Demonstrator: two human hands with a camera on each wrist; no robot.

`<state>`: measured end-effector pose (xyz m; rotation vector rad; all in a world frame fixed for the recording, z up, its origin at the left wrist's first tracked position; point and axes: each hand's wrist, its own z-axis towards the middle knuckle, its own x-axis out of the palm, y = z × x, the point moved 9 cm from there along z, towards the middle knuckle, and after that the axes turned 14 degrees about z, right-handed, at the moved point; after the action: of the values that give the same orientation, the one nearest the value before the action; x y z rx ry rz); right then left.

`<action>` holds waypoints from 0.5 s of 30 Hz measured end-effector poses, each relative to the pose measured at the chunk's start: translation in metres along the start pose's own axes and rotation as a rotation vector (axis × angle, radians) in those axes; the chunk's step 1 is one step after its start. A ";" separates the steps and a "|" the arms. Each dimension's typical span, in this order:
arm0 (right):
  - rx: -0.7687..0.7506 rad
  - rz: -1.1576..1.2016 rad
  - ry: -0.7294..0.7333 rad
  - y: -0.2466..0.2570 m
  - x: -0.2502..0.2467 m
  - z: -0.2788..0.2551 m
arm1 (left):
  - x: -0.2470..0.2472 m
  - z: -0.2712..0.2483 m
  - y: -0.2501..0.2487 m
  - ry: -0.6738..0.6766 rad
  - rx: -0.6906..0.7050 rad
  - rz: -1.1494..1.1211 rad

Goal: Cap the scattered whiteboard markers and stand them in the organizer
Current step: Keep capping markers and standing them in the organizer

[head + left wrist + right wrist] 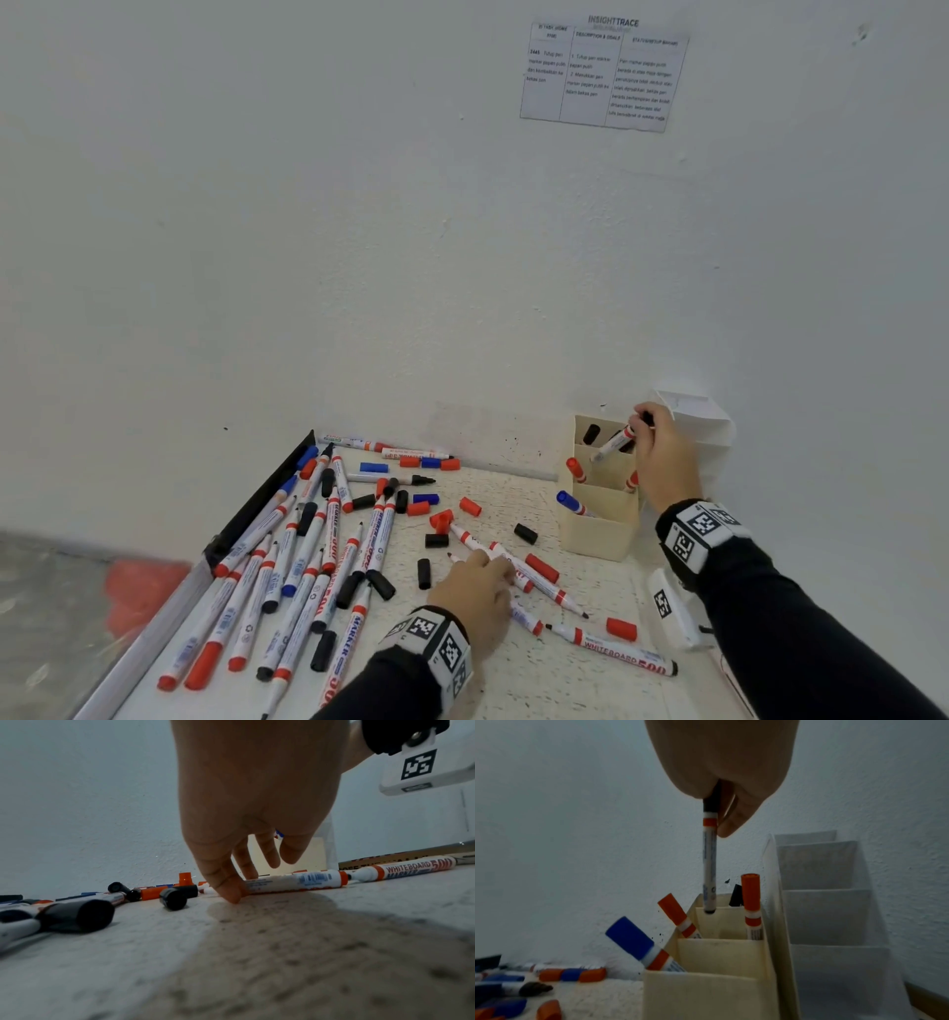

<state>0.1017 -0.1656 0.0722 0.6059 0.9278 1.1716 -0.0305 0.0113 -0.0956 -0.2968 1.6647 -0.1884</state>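
The cream organizer [598, 524] stands near the wall at the right far corner of the table [513, 683], with a white tiered holder [703, 437] just beside it on its right side. The right hand [662, 457] grips a black-capped marker [709, 862] by its cap end, and the marker's lower end is at the rim of a back compartment; a blue-capped marker [639, 945] and two red-capped ones already lean inside. The left hand [475, 591] pinches a marker [295, 882] that lies on the table between loose caps [436, 539]. Many uncapped markers [287, 565] crowd the left side along a black edge strip [257, 509].
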 end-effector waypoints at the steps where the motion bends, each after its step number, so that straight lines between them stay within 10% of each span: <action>1: -0.021 0.015 -0.014 0.002 0.000 0.003 | 0.000 0.000 0.002 -0.011 -0.022 -0.008; 15: 0.037 -0.326 0.122 -0.021 0.044 0.023 | -0.011 0.001 0.040 -0.090 -0.273 -0.206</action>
<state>0.1371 -0.1283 0.0540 0.3968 1.1083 0.9072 -0.0319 0.0525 -0.0975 -0.6745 1.5697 -0.0992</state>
